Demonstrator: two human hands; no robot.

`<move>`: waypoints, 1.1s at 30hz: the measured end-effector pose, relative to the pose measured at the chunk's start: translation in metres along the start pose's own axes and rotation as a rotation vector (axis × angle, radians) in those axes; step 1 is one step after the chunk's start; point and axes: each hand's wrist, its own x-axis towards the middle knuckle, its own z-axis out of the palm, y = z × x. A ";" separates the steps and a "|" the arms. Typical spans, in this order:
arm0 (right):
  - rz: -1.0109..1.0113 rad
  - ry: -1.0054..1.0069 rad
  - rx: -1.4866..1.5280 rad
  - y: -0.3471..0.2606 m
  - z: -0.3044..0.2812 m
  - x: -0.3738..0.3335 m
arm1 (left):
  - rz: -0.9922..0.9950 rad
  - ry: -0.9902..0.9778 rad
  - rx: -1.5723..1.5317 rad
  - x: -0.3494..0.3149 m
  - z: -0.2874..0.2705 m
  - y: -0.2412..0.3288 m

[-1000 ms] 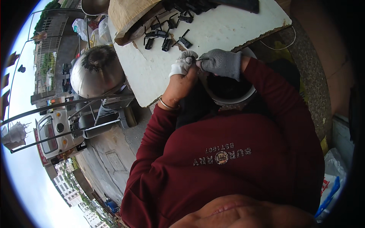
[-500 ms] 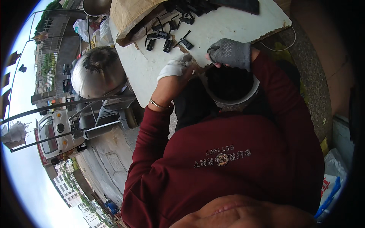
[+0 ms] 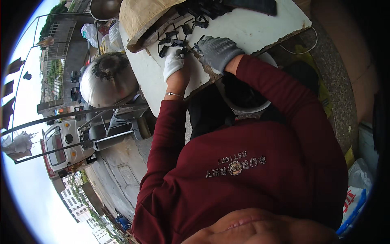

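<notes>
On the white board (image 3: 260, 34) lie several small black plastic parts (image 3: 164, 51) with thin arms. My left hand (image 3: 174, 66), in a white glove, reaches in among them with its fingers drawn together at one part; what the fingertips hold is partly hidden. Close to its right, my right hand (image 3: 219, 52), in a grey dotted glove, has its fingers closed at another black part (image 3: 198, 44) with a thin arm. Below my right forearm, a round light-coloured bowl (image 3: 248, 110) with dark contents sits at my lap, partly covered by the sleeve.
A brown paper sack (image 3: 142, 18) and a heap of black parts (image 3: 207, 7) occupy the board's far side. The board's near edge (image 3: 211, 77) is chipped. A large metal bowl (image 3: 109, 79) with a scorched patch stands to the left, beside a vehicle (image 3: 61, 142).
Both hands have moved away from me, from the board's near edge and the bowl to the loose black parts. My right hand has also shifted left, uncovering more of the bowl's far rim.
</notes>
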 end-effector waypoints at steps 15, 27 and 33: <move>-0.041 0.183 0.514 0.000 -0.047 -0.011 | 0.267 0.144 -0.208 -0.009 -0.047 -0.004; -0.401 0.269 0.247 0.008 -0.054 -0.053 | -0.730 -0.442 -1.673 -0.042 -0.048 0.098; -0.324 0.260 0.562 -0.007 -0.058 -0.079 | -0.374 -0.221 -1.294 -0.054 -0.031 0.103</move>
